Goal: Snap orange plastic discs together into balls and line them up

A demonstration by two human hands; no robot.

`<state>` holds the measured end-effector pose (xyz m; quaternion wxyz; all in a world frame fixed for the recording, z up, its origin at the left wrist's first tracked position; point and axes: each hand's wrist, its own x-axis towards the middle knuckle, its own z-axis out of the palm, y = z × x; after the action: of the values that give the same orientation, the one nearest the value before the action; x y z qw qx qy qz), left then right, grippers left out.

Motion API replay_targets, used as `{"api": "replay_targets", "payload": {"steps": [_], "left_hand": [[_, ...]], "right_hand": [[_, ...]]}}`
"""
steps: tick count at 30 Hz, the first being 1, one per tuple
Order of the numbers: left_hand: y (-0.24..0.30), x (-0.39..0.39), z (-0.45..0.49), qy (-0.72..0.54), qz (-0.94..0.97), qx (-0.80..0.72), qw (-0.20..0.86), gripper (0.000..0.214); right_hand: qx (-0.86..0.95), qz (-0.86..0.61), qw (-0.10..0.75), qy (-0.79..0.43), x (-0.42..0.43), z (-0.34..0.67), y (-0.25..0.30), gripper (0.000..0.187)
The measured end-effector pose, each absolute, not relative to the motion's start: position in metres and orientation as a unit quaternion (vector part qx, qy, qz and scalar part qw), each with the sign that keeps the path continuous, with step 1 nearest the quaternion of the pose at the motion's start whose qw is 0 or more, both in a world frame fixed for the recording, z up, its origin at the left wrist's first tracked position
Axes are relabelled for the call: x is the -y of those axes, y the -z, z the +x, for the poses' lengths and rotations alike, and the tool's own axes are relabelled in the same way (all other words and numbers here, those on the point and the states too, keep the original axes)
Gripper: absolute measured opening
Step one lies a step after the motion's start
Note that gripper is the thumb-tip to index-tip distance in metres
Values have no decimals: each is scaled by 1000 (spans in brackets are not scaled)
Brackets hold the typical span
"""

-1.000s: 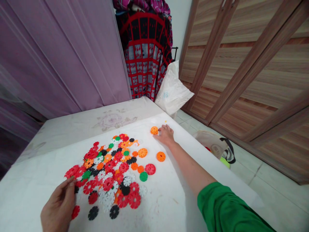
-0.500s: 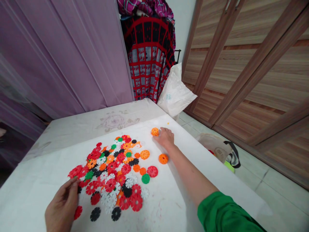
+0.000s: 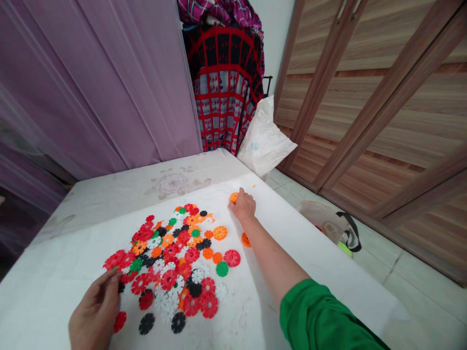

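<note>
Orange disc (image 3: 234,197) partly hidden by right hand (image 3: 243,205), another orange disc (image 3: 245,240) partly behind forearm (image 3: 272,262), left hand (image 3: 95,311) cut off at bottom edge, yellow speck (image 3: 254,185) too small to identify

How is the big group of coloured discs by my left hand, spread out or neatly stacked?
Spread out: the coloured discs lie in a loose, overlapping scatter on the white surface, colours mixed together.

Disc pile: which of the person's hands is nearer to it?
Left. The left hand is at the left edge of the disc pile; the right hand is apart, off its far right side, at an orange disc.
</note>
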<state>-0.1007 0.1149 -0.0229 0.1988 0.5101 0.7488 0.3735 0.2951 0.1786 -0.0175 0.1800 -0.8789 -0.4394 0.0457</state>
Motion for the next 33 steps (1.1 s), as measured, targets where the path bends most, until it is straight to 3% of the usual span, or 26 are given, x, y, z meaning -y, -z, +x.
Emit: {"api": "replay_targets", "payload": {"steps": [5,11,19,28,33], "left_hand": [[25,-116,-101,-386,517,-741,186,43],[32,-117,-106,-379,520,-743,183,43],[29,-115,-104,-377,525,-741,184,42],[31,-116,-105,-387,522,-737,185,42],[30,-117,-105,-389,521,-737,186,45]], "right_hand": [[472,-867,151,-56,-176,306,18,58],[481,-857,168,-70,-172,310,13,71],[477,-863,153,-71,-171,307,9,46],[461,-872,152,-60,-173,303,9,48],[458,-865,198,-55,-162,305,6,59]]}}
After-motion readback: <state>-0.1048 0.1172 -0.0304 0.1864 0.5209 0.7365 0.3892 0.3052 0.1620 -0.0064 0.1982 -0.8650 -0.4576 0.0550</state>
